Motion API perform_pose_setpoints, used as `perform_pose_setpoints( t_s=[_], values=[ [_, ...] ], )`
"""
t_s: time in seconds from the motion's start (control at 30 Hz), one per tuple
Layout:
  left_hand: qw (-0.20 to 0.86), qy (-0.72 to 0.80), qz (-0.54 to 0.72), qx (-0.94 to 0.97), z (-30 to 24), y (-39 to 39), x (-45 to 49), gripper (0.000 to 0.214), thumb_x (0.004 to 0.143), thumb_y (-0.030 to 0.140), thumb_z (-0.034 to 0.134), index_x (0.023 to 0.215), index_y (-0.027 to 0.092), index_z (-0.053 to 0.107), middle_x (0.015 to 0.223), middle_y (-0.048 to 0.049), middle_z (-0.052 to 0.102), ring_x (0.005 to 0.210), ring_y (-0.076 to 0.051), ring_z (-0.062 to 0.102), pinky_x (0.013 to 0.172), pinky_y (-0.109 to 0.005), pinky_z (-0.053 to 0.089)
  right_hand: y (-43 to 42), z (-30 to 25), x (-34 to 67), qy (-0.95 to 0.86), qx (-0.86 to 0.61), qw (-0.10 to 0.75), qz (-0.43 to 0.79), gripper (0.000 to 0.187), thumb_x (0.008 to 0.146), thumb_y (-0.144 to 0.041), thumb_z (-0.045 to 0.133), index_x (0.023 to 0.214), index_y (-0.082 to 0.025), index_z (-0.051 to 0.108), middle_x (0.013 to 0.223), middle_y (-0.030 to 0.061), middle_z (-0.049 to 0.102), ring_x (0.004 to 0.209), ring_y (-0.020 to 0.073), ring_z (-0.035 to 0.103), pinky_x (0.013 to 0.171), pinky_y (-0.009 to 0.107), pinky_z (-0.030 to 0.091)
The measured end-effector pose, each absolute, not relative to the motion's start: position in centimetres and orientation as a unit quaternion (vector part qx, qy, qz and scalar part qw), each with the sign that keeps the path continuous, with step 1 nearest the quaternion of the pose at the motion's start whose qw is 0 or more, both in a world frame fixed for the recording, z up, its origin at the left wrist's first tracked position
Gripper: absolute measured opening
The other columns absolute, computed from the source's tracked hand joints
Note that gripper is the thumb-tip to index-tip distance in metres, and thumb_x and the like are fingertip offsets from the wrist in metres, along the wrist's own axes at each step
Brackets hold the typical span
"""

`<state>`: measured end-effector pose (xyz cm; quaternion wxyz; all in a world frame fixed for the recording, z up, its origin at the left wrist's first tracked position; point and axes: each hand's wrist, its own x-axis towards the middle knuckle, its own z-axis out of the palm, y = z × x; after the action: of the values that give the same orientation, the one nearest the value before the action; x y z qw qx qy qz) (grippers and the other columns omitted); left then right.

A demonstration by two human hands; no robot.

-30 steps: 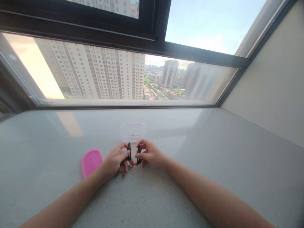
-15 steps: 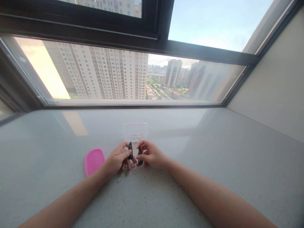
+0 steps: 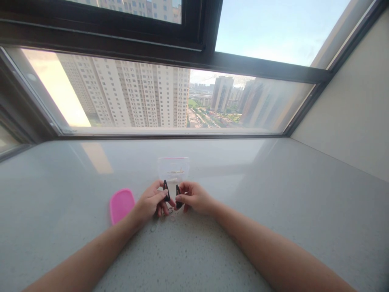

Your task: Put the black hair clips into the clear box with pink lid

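Note:
My left hand [image 3: 154, 198] pinches a black snap hair clip [image 3: 165, 190] between thumb and fingers, its narrow end up. A second black snap hair clip [image 3: 178, 196] is gripped the same way in my right hand [image 3: 193, 197]. The two clips stand nearly upright, side by side with a small gap between them. Just below the hands, small ring-like hair ties [image 3: 170, 210] lie on the speckled counter. Behind the hands is a clear plastic container [image 3: 173, 164] with thin light-coloured pieces in it; the hands hide its near part.
A pink lid [image 3: 121, 205] lies left of my left forearm, which covers its lower edge. At the back, the pale counter [image 3: 194, 259] meets a dark-framed window [image 3: 170, 137]. A white wall [image 3: 358, 97] rises on the right.
Both clips have shifted slightly up and tilted a little. Each hand keeps hold of its own clip, and the lid and container stay in place.

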<state>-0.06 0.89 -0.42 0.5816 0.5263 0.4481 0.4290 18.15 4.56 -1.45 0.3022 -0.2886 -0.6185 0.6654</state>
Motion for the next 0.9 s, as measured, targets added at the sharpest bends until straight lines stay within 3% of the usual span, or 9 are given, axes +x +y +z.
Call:
perform_pose_setpoints(
  t_s=[0.37,0.9],
  values=[
    [0.594,0.457,0.418,0.513,-0.16,0.82,-0.08,0.023,0.079,0.035,0.057,0.088,0.018,0.044,0.054,-0.0043,0.07,0.034,-0.014,0.059,0.028,-0.014,0.034,4.39,-1.47,17.97,-0.633,-0.289,0.307,0.649,0.043,0.064,-0.046,0.075,0.083,-0.016,0.052,0.068,-0.0021,0.056,0.059,0.0158,0.064,0.041,0.02,0.048],
    [0.588,0.446,0.423,0.526,-0.47,0.93,-0.08,0.031,0.075,0.032,0.06,0.095,0.02,0.04,0.06,-0.0018,0.07,0.035,-0.012,0.059,0.03,-0.014,0.034,4.45,-1.34,18.05,-0.602,-0.248,0.312,0.692,0.047,0.061,-0.044,0.078,0.086,-0.015,0.052,0.071,0.0014,0.064,0.061,0.0134,0.062,0.047,0.021,0.048]
  ],
)
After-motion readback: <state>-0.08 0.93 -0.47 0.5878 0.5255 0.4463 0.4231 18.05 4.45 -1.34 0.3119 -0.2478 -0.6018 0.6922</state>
